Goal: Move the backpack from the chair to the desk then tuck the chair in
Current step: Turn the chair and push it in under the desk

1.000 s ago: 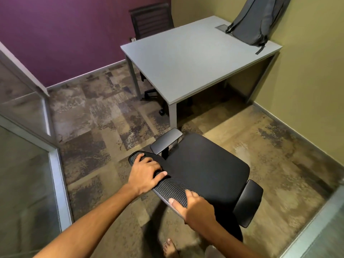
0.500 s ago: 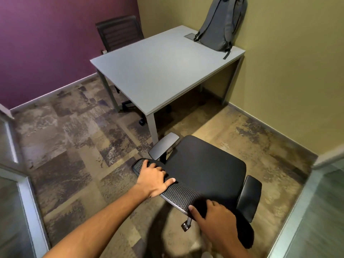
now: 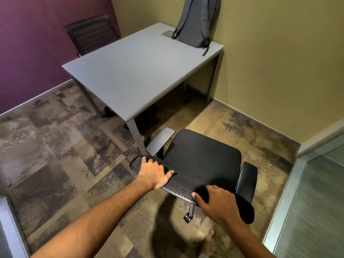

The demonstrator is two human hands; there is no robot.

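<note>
I am gripping the chair backrest with both hands' fingers curled over it; the tabletop lies toward the frame's upper left.

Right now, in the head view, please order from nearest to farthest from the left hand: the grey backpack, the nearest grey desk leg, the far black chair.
From the left hand on the black mesh chair back:
1. Nearest grey desk leg, just beyond the hand.
2. Far black chair, behind the desk, left.
3. Grey backpack, far right corner, against the wall.
</note>
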